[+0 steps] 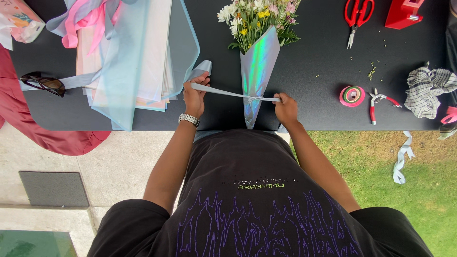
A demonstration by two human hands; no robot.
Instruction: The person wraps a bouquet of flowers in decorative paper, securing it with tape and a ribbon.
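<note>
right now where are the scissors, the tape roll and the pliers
red scissors (pixel 358 14), head view, on the handles
pink tape roll (pixel 352 95), head view, on the roll's top face
red-handled pliers (pixel 376 102), head view, near the pivot

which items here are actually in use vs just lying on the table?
In use: left hand, right hand, pale blue ribbon, wrapped bouquet.
Lying about: scissors, pink tape roll, pliers, sunglasses, checked cloth, wrapping sheets.
</note>
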